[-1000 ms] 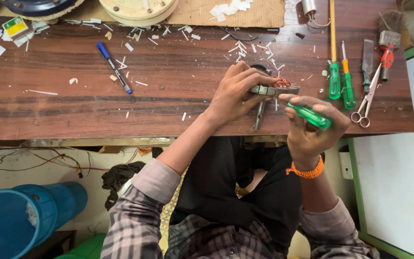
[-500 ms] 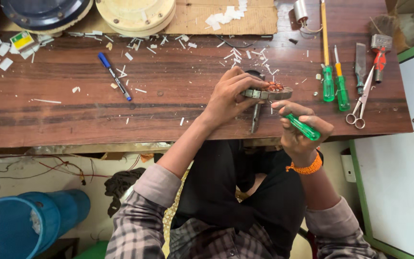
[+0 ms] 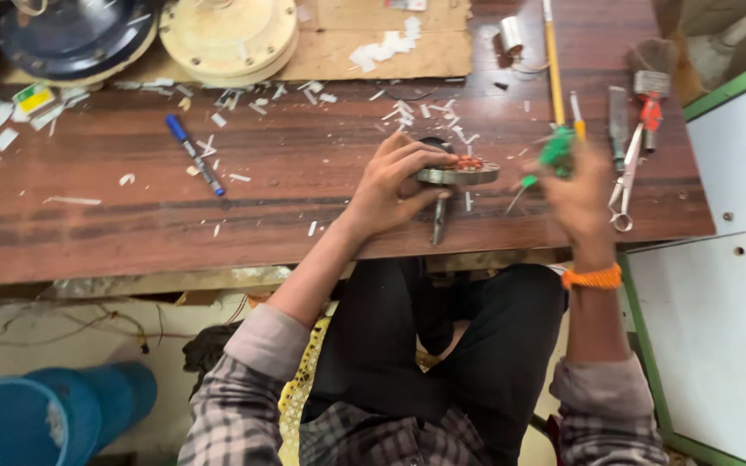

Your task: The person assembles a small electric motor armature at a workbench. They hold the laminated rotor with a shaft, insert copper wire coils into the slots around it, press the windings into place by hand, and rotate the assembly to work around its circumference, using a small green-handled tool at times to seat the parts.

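Note:
My left hand (image 3: pixel 395 179) grips a round metal ring with copper-coloured windings (image 3: pixel 459 173), holding it on edge at the front of the wooden workbench (image 3: pixel 261 224). My right hand (image 3: pixel 582 192), blurred by motion, is raised over the bench just right of the ring and is closed on a green-handled screwdriver (image 3: pixel 548 155), its metal tip pointing down-left toward the ring. An orange band sits on my right wrist.
On the bench lie a blue pen (image 3: pixel 193 154), scattered white scraps, scissors (image 3: pixel 628 177), a file and more screwdrivers at the right. Round fan parts (image 3: pixel 226 34) and cardboard sit at the back. A white cabinet (image 3: pixel 736 259) stands right, a blue bucket (image 3: pixel 36 418) below left.
My right hand has swung up and to the right with the green screwdriver, away from the bench's front edge. My left hand keeps holding the ring in place.

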Available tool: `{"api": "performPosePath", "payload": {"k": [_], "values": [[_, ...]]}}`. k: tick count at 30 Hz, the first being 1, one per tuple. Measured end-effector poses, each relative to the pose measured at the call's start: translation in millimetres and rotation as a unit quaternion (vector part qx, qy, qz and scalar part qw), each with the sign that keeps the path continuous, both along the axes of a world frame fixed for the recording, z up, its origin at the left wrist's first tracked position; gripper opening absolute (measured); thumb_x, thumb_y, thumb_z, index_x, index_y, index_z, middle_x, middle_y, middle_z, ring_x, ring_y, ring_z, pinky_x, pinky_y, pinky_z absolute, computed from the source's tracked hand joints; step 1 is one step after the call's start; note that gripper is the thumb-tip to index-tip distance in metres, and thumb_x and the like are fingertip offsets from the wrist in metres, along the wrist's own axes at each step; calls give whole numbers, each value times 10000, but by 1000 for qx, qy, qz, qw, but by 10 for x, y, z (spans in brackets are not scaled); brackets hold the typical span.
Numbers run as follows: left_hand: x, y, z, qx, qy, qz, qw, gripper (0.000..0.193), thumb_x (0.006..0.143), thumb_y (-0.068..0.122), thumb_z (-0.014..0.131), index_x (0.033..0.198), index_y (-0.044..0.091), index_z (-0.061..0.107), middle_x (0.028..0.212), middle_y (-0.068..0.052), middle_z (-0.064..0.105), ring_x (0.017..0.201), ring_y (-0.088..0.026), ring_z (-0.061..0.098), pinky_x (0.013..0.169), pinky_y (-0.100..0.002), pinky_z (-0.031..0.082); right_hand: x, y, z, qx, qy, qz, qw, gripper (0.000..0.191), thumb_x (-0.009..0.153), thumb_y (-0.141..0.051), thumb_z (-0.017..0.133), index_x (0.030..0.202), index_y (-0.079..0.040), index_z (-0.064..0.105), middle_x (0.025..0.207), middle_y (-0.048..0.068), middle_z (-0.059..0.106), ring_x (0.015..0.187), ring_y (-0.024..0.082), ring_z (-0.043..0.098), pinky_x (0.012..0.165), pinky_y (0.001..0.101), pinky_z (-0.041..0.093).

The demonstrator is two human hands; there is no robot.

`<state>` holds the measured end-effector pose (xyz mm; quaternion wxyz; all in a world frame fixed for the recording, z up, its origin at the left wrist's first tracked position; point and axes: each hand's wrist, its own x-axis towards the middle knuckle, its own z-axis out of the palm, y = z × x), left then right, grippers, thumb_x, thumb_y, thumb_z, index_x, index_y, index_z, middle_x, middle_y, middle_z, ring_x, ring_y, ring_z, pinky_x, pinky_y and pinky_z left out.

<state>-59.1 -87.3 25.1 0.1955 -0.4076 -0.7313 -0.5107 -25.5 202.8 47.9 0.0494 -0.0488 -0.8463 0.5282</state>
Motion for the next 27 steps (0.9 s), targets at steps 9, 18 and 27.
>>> {"api": "performPosePath", "payload": {"k": [9,18,27], "values": [[-14,12,-10,-47,-30,-6,998,471,824,-8,724,1279,105,684,1215,-54,711,1099,-286,579,1052,-399,477,187,-440,-269,-136,199,-51,969,136,1120,-93,595,1104,19,670,1051,67,728,921,134,682,852,281,578],[36,94,35,-33,-72,-4,997,450,829,25,751,1266,95,669,1257,-64,705,1111,-273,591,1020,-384,492,640,-1205,-268,-87,139,-191,968,162,970,-145,735,1045,-1,738,961,48,702,818,126,583,742,296,493],[107,73,148,-20,-93,-26,995,402,878,86,740,1278,86,694,1276,-78,709,1117,-257,589,1038,-363,481,556,-1477,-305,-45,223,-218,949,170,915,-106,825,1024,-2,747,946,71,714,923,169,601,820,320,492]]}}
